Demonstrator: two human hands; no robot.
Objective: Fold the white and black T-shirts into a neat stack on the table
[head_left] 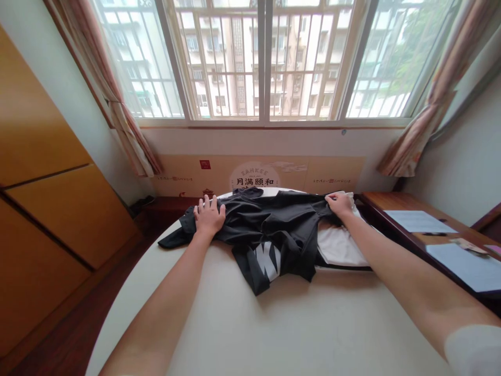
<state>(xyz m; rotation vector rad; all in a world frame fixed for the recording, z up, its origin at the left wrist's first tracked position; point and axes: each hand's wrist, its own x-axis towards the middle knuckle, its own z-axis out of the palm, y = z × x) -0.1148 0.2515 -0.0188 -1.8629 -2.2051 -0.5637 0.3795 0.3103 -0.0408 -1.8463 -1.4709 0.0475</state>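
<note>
A black garment (250,216), perhaps a T-shirt, lies rumpled across the far part of a round white table (235,329). White lettering (267,261) shows on its near folded part. My left hand (209,214) rests on the garment's left end with fingers spread. At the right end, my right hand (340,203) pinches the black cloth between thumb and fingers. Beneath my right forearm lies a white garment (340,244), partly covered by the black one. A dark bit of cloth (248,192) sits at the table's far edge.
To the right stands a brown wooden desk (376,201) with white papers (420,221) on it. An orange-brown cabinet (50,224) is on the left. Behind the table, a printed cardboard panel (336,177) leans below a barred window (262,68) with tied curtains (422,120).
</note>
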